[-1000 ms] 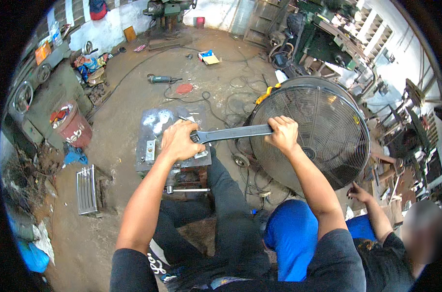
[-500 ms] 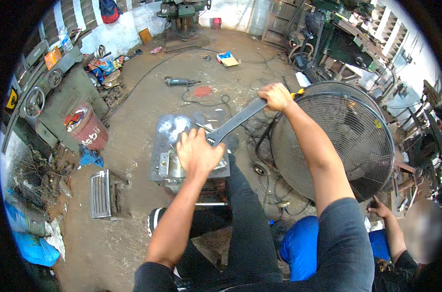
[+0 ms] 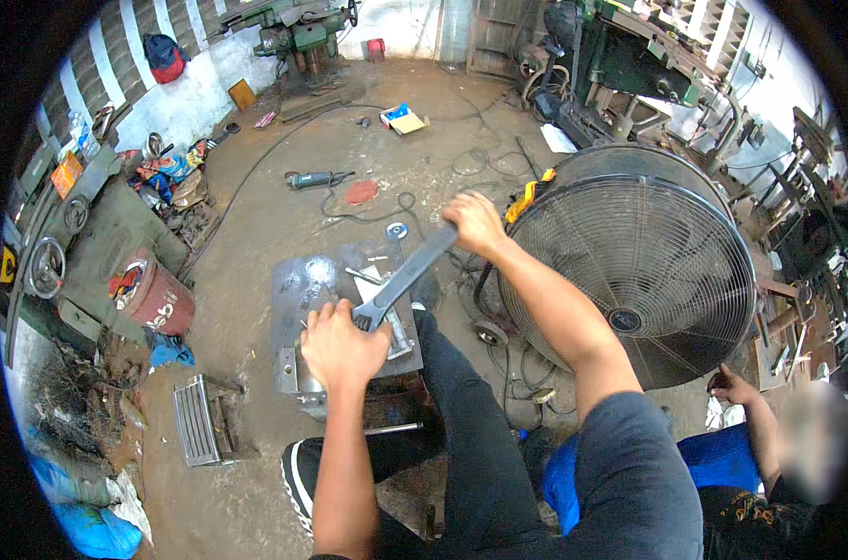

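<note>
A long grey adjustable wrench (image 3: pixel 413 271) slants over a metal-topped work stand (image 3: pixel 296 278). My right hand (image 3: pixel 475 224) is closed round the far end of its handle. At the near end my left hand (image 3: pixel 342 347) grips the wrench head, its thumb beside the jaw. That hand covers the jaws and whatever sits in them. Beneath the wrench, a bright metal piece (image 3: pixel 400 338) lies on the stand's top, partly covered by the tool. A thin metal rod (image 3: pixel 363 275) and a few small parts lie beside it.
Close on the right stands a big drum fan (image 3: pixel 629 271). Cables and an angle grinder (image 3: pixel 314 179) lie on the floor beyond the stand. To the left are a red bucket (image 3: pixel 167 303) and a low slatted stool (image 3: pixel 196 422). Another person's hand (image 3: pixel 734 385) shows at lower right.
The view has shifted, so the surroundings sit further left. Both hands still grip the wrench; its handle has swung a little to the left and points more steeply away from me.
</note>
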`<state>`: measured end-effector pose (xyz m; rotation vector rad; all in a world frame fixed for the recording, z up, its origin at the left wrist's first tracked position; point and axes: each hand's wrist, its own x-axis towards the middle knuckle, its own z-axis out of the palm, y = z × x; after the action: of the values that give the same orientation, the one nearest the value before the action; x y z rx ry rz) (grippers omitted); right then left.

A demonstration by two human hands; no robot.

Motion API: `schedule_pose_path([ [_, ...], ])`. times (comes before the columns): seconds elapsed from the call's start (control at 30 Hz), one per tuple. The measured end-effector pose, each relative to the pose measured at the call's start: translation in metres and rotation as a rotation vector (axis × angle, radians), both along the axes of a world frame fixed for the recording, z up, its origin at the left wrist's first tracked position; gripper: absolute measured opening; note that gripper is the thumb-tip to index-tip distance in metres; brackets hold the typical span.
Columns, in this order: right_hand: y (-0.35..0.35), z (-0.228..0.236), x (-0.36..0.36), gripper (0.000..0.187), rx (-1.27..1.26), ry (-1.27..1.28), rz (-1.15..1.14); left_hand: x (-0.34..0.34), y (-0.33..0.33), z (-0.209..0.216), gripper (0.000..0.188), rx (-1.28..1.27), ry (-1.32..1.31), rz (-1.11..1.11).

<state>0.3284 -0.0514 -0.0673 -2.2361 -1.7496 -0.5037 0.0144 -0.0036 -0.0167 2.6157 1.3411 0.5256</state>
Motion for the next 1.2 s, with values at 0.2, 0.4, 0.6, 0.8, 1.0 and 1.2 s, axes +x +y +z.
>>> schedule_pose_path([
  [0.2, -0.137, 0.014, -0.083, 0.023, 0.055, 0.09, -0.321, -0.028, 0.007, 0.009, 0.048, 0.005, -0.03, -0.399],
  [0.4, -0.214, 0.022, -0.188, 0.032, 0.069, 0.215, -0.537, -0.042, 0.029, 0.005, 0.047, -0.017, -0.025, -0.775],
  [0.6, -0.214, 0.024, -0.206, 0.031, 0.131, 0.136, -0.583, -0.044, 0.034, 0.006, 0.051, -0.008, -0.009, -0.836],
  [0.8, -0.173, 0.019, -0.119, 0.03, 0.173, -0.101, -0.382, -0.035, 0.015, 0.004, 0.045, -0.029, -0.063, -0.547],
  [1.0, -0.11, 0.021, -0.036, 0.033, 0.106, -0.118, -0.126, -0.019, 0.004, 0.001, 0.044, 0.018, -0.103, -0.299],
  [1.2, 0.136, 0.05, 0.0, 0.026, -0.111, -0.022, 0.431, 0.016, -0.005, -0.008, 0.056, 0.133, -0.06, 0.321],
])
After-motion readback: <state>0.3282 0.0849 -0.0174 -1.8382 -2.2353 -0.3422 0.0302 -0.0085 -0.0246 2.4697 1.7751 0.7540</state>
